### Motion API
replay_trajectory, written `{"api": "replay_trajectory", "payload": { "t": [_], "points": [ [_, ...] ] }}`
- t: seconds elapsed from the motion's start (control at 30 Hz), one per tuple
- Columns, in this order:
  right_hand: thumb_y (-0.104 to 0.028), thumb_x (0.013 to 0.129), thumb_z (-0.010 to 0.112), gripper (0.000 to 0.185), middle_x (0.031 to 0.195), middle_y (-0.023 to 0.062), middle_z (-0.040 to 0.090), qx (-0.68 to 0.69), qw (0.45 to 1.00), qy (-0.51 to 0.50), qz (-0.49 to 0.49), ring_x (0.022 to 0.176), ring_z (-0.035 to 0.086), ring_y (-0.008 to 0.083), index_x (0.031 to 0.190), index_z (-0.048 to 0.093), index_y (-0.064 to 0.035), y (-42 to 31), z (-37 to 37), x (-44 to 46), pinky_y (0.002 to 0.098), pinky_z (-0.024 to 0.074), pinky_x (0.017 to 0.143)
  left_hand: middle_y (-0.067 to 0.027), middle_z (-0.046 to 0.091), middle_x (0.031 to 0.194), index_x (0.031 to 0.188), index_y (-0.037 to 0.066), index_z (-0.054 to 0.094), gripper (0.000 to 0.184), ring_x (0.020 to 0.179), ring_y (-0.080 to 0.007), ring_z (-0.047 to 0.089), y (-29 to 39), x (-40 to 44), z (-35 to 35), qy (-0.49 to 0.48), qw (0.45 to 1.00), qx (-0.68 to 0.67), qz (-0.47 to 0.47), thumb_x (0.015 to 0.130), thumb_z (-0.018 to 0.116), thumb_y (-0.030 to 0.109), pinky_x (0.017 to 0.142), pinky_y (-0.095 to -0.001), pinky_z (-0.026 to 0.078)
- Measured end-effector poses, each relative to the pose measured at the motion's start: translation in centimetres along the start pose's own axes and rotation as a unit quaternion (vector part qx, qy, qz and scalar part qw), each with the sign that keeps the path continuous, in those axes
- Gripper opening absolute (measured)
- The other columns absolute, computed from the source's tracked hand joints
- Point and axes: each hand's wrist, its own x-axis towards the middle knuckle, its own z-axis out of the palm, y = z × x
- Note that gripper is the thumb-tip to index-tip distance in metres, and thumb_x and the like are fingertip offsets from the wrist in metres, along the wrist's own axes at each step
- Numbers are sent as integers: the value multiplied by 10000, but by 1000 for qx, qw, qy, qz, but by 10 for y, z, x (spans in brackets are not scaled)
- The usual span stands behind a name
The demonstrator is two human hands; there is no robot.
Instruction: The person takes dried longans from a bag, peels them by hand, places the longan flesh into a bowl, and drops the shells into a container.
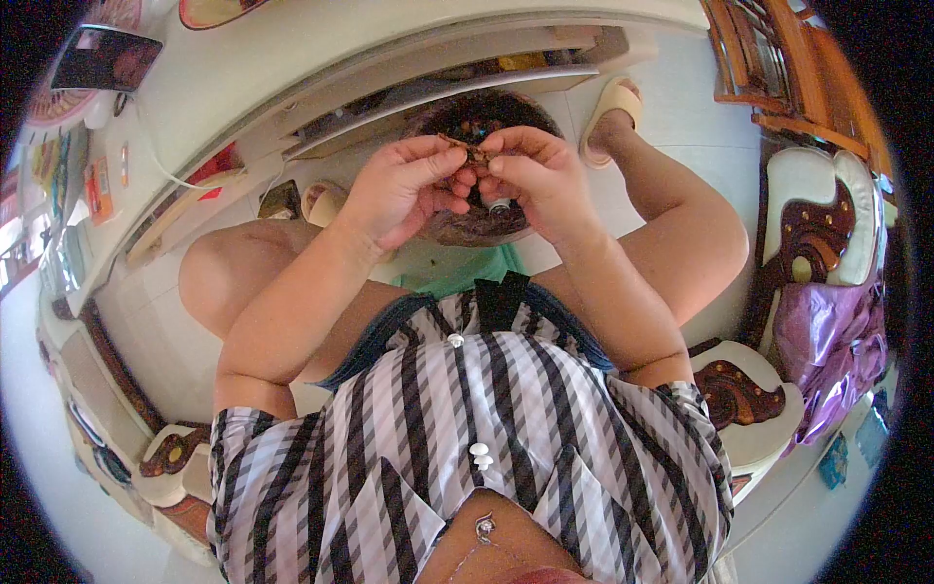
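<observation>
Both my hands meet in front of me above a round dark bin (457, 228). Between the fingertips is a small, thin brown piece (475, 154), too small to identify. My left hand (413, 185) pinches its left end with thumb and forefinger, the other fingers curled below. On the right end, my right hand (541, 177) pinches with thumb and forefinger. Inside the bin are dark contents and a few small coloured bits, partly hidden by my hands.
A long cream table (341, 58) with an open lower shelf runs ahead, holding a black phone (105, 58) and a trailing white cable (161, 161). A cream chair (817, 214) with purple cloth (827, 341) is right. My slippered foot (613, 117) stands beside the bin.
</observation>
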Motion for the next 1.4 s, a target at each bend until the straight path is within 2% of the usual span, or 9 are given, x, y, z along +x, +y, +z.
{"api": "replay_trajectory", "payload": {
  "t": [0.1,0.3,0.5,0.7,0.8,0.9,1.03,1.3,1.4],
  "points": [
    [-36,743,593,157,796,60,596,77,996,-28,32,645,582,144,896,572,-5,-2,-3,2,253,495,609,-67,598,751,886,25,570,119,659,-159,583,-2,1,-3,9,1000,-13,7,823,541,121,552,-282,491],
    [-55,734,599,185,775,36,598,-138,985,11,-102,698,573,133,914,584,-11,-5,7,-1,242,469,654,-65,596,759,850,16,579,116,667,-123,574,-1,-3,2,34,997,58,42,803,584,123,575,-238,504],
    [-103,664,649,138,726,64,594,-387,899,81,-187,655,571,141,770,620,-20,-3,10,-4,245,457,615,-35,588,706,808,9,587,96,629,-89,543,-4,-2,5,65,963,240,107,793,592,104,551,-209,449],
    [-37,672,613,109,704,45,566,-517,803,26,-295,646,543,92,767,589,11,-5,5,-2,220,430,572,0,556,678,799,25,575,83,628,-64,510,-5,-3,3,50,865,466,179,799,574,108,580,-208,412],
    [-115,645,612,132,695,86,584,-480,836,43,-264,630,580,200,728,607,-13,-5,8,-1,293,460,589,-6,558,676,800,28,573,98,616,-76,511,-4,-4,7,53,886,438,140,806,570,126,579,-217,414],
    [-34,707,583,97,733,39,584,-360,923,9,-134,631,566,138,790,586,15,0,-2,2,243,452,576,-17,561,673,807,28,567,116,603,-91,517,-7,-1,7,47,964,249,76,813,566,145,563,-225,423],
    [-53,740,566,86,742,49,585,-124,992,20,0,638,581,157,808,571,0,4,-1,2,265,487,592,-11,555,678,822,24,570,119,579,-71,504,-12,-1,6,38,993,107,41,825,561,143,539,-201,432],
    [-81,778,544,72,720,50,563,188,980,58,21,608,562,163,831,542,-31,14,5,5,288,509,595,-41,582,732,895,-7,558,116,652,-111,555,-22,-4,7,46,922,266,278,830,543,88,610,-225,461],
    [-108,786,552,94,702,50,566,140,990,33,7,613,556,158,829,558,-25,8,-4,9,282,494,601,-62,598,795,937,-13,553,140,700,-132,571,-16,-4,5,24,962,174,209,835,530,81,647,-246,480]
  ]
}}
